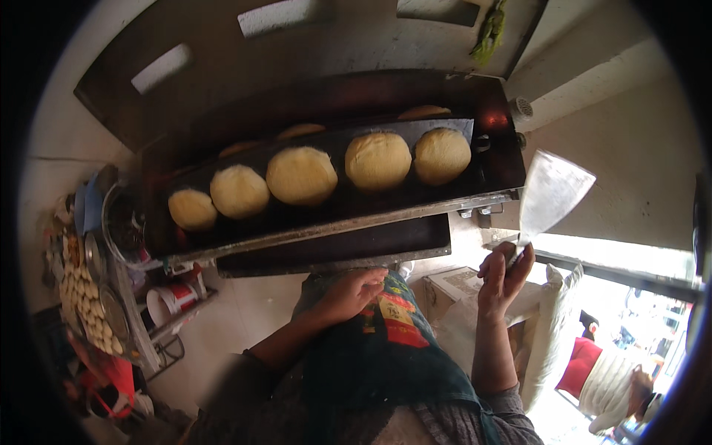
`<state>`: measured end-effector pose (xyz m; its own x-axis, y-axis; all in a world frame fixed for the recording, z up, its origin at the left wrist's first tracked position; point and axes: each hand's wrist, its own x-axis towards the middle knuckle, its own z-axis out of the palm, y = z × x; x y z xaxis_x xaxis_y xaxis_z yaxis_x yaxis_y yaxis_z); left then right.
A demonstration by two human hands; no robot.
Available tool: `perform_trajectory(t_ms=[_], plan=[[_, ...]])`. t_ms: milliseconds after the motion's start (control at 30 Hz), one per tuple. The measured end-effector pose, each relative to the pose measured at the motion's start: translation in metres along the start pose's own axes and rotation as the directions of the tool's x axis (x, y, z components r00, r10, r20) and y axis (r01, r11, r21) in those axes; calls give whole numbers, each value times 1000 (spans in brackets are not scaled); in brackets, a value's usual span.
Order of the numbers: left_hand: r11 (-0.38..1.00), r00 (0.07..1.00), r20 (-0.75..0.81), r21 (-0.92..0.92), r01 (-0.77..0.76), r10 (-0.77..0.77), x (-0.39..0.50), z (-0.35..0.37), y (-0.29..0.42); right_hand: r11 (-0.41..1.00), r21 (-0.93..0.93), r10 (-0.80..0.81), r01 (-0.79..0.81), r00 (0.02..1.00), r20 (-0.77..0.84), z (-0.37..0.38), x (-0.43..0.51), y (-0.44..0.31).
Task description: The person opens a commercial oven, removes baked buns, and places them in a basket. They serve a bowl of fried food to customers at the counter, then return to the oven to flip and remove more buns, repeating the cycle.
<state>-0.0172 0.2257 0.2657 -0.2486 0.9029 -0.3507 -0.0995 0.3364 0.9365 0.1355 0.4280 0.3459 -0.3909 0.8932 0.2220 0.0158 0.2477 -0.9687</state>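
My right hand (506, 278) grips the handle of a metal scraper (553, 192). Its broad blade points up, to the right of the oven (356, 217), and touches nothing that I can make out. My left hand (353, 295) is in front of my dark green apron (356, 361), just below the oven's lower tray (345, 242); nothing shows in it, and its fingers are loosely bent. Across the oven's dark inside stands a row of several puffed round flatbreads (302, 175) against a metal plate (439, 127). Behind that plate, more breads (300, 130) show only their top edges.
The raised oven lid (345, 44) has cut-out slots. Left is a stand with many small dough pieces (83, 295), a glass bowl (125, 222) and a white-and-red bucket (172, 303). A carton (453, 283) sits at right. Beyond the opening, a person (617, 378) is visible.
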Motion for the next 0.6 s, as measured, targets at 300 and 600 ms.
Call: perform_trajectory(t_ms=[300,600], plan=[[990,984,-116,31,137,-133,25,98,19,942,-293,237,-166,944,229,-97,49,57],[990,980,-159,54,129,-119,46,127,40,904,-233,409,-358,882,233,-145,64,72]])
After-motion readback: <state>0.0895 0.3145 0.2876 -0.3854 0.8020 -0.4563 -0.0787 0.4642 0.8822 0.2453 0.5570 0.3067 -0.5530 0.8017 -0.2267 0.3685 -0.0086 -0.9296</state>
